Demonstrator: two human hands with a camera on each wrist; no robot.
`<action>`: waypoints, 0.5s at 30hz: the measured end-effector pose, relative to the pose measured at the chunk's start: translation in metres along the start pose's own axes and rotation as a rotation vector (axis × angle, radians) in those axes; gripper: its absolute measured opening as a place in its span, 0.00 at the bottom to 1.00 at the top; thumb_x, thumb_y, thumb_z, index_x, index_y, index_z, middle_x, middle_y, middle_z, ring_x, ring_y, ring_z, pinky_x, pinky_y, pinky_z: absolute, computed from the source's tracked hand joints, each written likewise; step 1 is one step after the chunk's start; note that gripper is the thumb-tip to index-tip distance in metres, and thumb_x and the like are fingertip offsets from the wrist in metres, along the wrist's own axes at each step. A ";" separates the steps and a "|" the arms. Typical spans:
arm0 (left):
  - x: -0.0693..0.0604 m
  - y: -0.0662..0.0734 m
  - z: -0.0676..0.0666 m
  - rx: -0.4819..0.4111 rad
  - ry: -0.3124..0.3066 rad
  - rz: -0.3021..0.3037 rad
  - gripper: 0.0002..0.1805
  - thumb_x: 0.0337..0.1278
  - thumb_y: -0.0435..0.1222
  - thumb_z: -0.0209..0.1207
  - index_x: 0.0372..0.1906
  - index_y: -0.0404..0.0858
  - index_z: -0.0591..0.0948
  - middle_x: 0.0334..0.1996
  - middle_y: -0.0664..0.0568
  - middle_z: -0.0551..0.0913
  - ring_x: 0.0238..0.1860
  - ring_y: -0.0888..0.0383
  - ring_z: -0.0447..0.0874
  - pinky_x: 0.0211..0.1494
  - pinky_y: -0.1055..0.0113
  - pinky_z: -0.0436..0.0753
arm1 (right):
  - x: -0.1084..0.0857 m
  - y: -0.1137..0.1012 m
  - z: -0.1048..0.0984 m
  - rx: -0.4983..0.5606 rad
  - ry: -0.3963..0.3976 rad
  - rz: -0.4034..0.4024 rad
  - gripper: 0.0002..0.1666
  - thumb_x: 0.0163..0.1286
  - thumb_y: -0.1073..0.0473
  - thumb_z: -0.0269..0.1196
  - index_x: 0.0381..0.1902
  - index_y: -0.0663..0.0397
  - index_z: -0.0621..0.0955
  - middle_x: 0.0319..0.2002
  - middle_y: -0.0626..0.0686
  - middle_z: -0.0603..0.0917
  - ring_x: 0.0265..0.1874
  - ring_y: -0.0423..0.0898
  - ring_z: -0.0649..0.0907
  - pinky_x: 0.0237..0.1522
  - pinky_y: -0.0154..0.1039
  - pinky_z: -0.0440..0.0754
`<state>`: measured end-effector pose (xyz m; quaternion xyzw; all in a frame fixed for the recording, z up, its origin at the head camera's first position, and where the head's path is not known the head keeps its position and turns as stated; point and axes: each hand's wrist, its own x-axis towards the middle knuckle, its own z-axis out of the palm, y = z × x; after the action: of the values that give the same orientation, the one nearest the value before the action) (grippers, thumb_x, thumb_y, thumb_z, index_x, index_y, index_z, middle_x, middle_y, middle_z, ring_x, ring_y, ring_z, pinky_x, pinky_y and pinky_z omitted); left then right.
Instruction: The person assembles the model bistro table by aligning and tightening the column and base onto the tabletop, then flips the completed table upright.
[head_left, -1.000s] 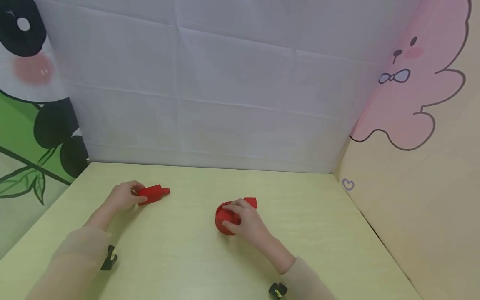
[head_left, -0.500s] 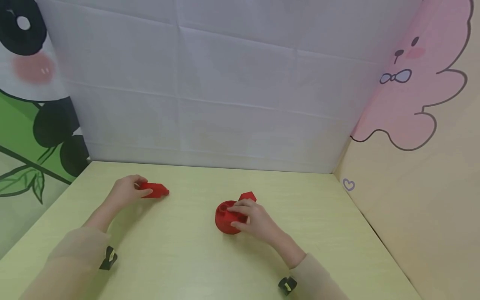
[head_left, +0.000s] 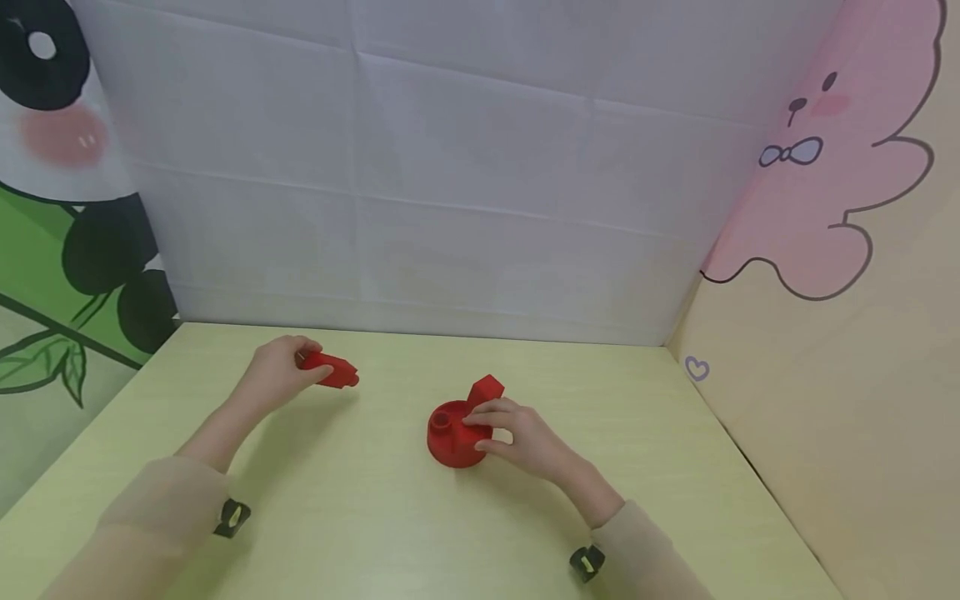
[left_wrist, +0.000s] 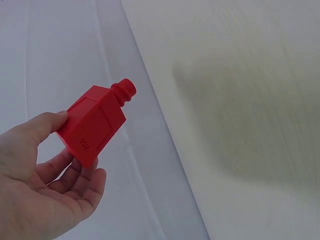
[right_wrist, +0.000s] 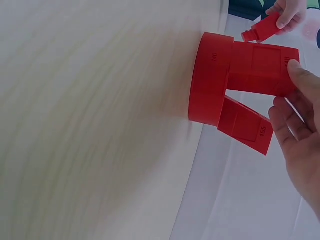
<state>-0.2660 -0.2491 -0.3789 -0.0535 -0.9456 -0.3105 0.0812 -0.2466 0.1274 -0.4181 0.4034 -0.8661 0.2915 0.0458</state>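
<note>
Left hand pinches ribbed-neck red block above the counter; to its right, round red base carries near block, pinched by right hand, and tilted far block.

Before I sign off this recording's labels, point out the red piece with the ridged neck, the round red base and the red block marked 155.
Red piece with the ridged neck (left_wrist: 92, 125): left wrist view, middle of its body.
Round red base (right_wrist: 210, 80): right wrist view, side wall.
Red block marked 155 (right_wrist: 245, 125): right wrist view, broad face.
</note>
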 end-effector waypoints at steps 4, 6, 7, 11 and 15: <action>-0.003 0.018 0.001 -0.019 0.015 0.041 0.25 0.56 0.39 0.62 0.55 0.28 0.74 0.45 0.35 0.79 0.42 0.43 0.77 0.41 0.56 0.80 | -0.001 0.005 -0.003 -0.006 -0.019 -0.020 0.20 0.61 0.60 0.67 0.52 0.49 0.81 0.51 0.47 0.80 0.53 0.42 0.78 0.51 0.34 0.79; -0.004 0.025 0.002 -0.026 0.024 0.063 0.24 0.56 0.39 0.62 0.55 0.28 0.75 0.45 0.36 0.79 0.42 0.44 0.77 0.40 0.58 0.81 | -0.002 0.007 -0.005 -0.001 -0.027 -0.030 0.20 0.61 0.61 0.66 0.53 0.49 0.81 0.52 0.47 0.80 0.54 0.42 0.78 0.51 0.34 0.78; -0.005 0.028 0.003 -0.030 0.028 0.075 0.24 0.56 0.39 0.62 0.54 0.29 0.75 0.45 0.37 0.79 0.42 0.44 0.77 0.38 0.59 0.81 | -0.003 0.008 -0.006 0.002 -0.029 -0.039 0.21 0.61 0.61 0.66 0.53 0.49 0.81 0.52 0.47 0.80 0.54 0.43 0.78 0.51 0.34 0.78; -0.005 0.041 0.007 -0.045 0.044 0.101 0.23 0.55 0.39 0.63 0.54 0.31 0.76 0.42 0.41 0.80 0.40 0.47 0.77 0.35 0.63 0.80 | -0.004 0.014 -0.008 0.004 -0.031 -0.095 0.21 0.62 0.61 0.65 0.54 0.49 0.81 0.53 0.48 0.80 0.55 0.43 0.78 0.53 0.34 0.78; -0.007 0.054 0.011 -0.062 0.057 0.120 0.22 0.55 0.39 0.63 0.53 0.33 0.76 0.40 0.43 0.80 0.39 0.49 0.77 0.33 0.64 0.80 | -0.004 0.019 -0.009 0.013 -0.021 -0.151 0.21 0.62 0.62 0.65 0.54 0.51 0.80 0.54 0.49 0.81 0.56 0.44 0.78 0.53 0.34 0.77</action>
<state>-0.2519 -0.1999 -0.3580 -0.1036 -0.9279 -0.3355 0.1251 -0.2591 0.1446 -0.4211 0.4711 -0.8317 0.2885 0.0559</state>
